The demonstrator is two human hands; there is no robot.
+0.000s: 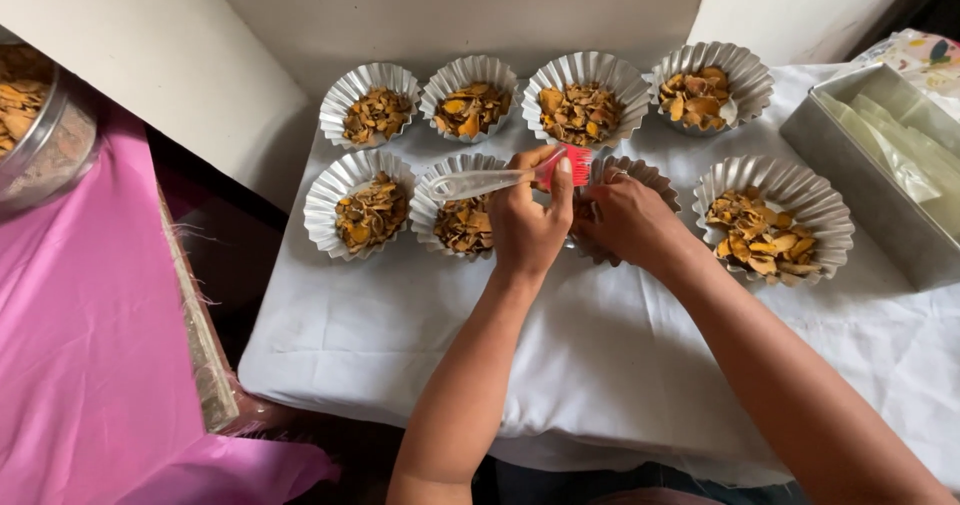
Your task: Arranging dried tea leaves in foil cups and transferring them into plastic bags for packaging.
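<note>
Several fluted foil cups filled with orange-brown dried chips stand in two rows on a white cloth. My left hand grips a small brush with a clear handle and red bristles, held over the front row. My right hand rests on the third front cup, covering most of it. The second front cup sits just left of my left hand. A full cup stands to the right of my right hand.
A metal tin with pale sheets inside sits at the right. A metal bowl of the same chips stands on a pink cloth at the left. White boards rise behind the cups.
</note>
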